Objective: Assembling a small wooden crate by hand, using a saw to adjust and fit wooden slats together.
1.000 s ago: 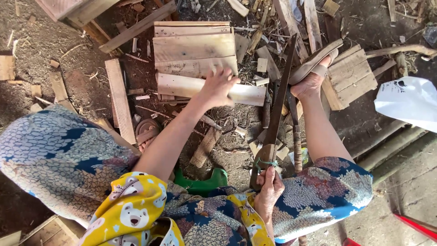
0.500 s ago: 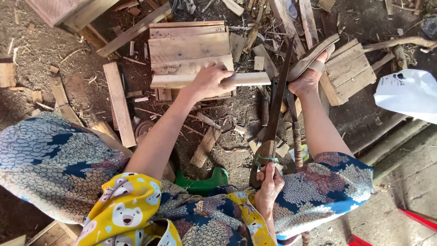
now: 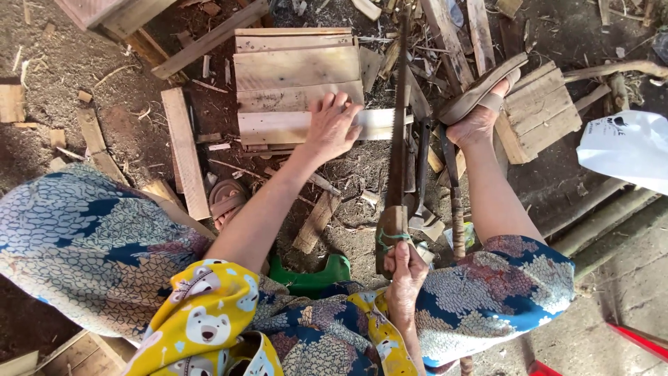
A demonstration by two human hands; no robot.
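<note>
The dirt floor (image 3: 76,63) under me was littered with offcuts and chips, and the biggest thing on it was the stack of pale boards (image 3: 296,69) lying straight ahead of my knees. On the near edge of that stack lay the plank (image 3: 379,124) I was working, its long axis running left to right across me. My foot in a sandal (image 3: 480,94) was planted on a wooden block (image 3: 543,111) just to the right of it.

My left hand (image 3: 332,129) lay flat and spread on the plank, pressing it down, fingers pointing away from me. The saw (image 3: 399,118) crossed the plank's right part at nearly a right angle, its blade running away from me. My right hand (image 3: 403,278) was closed around the saw's wooden handle, close to my lap. So the left hand was on the plank itself, while the right stayed well back from it, reaching it only through the blade. A green stool (image 3: 313,277) showed between my knees.
</note>
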